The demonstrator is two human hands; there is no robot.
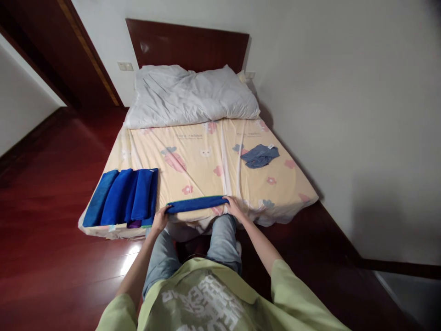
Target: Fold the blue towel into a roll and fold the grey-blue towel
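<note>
A blue towel (196,203), folded into a long narrow strip with a green edge, lies across the near side of the bed. My left hand (160,219) is closed on its left end. The right end is pinched by my right hand (233,206), with the thumb and fingers at the corner. To the left, several folded blue towels (117,195) lie side by side, overlapping one another, at the bed's near left corner. A bit of purple cloth (134,224) shows beneath them.
The bed (203,158) has a yellow sheet with carrot and flower prints. A crumpled grey-blue garment (260,156) lies on its right side. A white quilt (193,94) is bunched by the dark headboard (189,43). A wall (344,115) stands on the right.
</note>
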